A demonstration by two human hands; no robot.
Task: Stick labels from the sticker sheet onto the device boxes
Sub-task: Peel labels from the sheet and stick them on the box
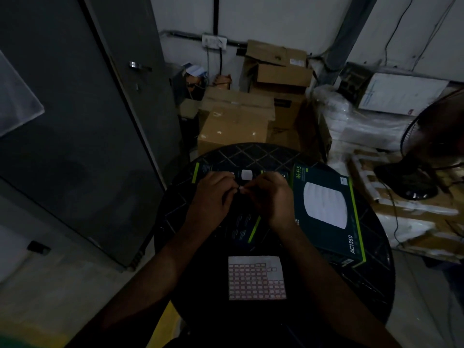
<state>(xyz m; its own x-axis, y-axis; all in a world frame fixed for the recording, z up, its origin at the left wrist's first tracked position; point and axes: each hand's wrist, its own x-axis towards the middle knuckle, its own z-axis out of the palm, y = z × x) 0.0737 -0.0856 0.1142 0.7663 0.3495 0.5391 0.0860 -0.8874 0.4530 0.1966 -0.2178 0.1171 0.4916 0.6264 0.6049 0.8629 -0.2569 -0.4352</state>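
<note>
Nearest the camera, the sticker sheet (256,278) lies flat on the round dark table (371,277) between the two forearms, its top rows and right edge already bare. Further out, the left hand (212,194) and right hand (270,197) meet over a dark device box (226,197) with lime edging, fingertips pinched together on a small pale label (240,189). To the right, touching that box, a second device box (326,212) marked Wi-Fi 5 and AC1350 lies face up. Cardboard cartons (233,121) stand behind the table, a floor fan (424,151) at far right
</note>
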